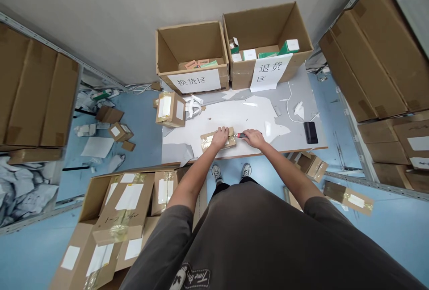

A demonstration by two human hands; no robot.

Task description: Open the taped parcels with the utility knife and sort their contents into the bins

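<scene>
A small taped cardboard box (pixel 230 143) lies near the front edge of the white-topped table (pixel 231 118). Over its middle, my left hand (pixel 220 137) grips it from above with the fingers bent across its top. My right hand (pixel 254 138) is wrapped round a red and black utility knife (pixel 240 135). The knife points left, its tip at the box's right end; whether the blade is in the tape is too small to tell. A larger taped carton (pixel 170 109) stands at the table's left end.
Two big open cartons, one left (pixel 192 53) and one right (pixel 264 26), stand at the table's back with small boxes inside. A black phone-like object (pixel 310 132) lies at the right. A large carton of parcels (pixel 125 205) is beside me at left. Shelves flank both sides.
</scene>
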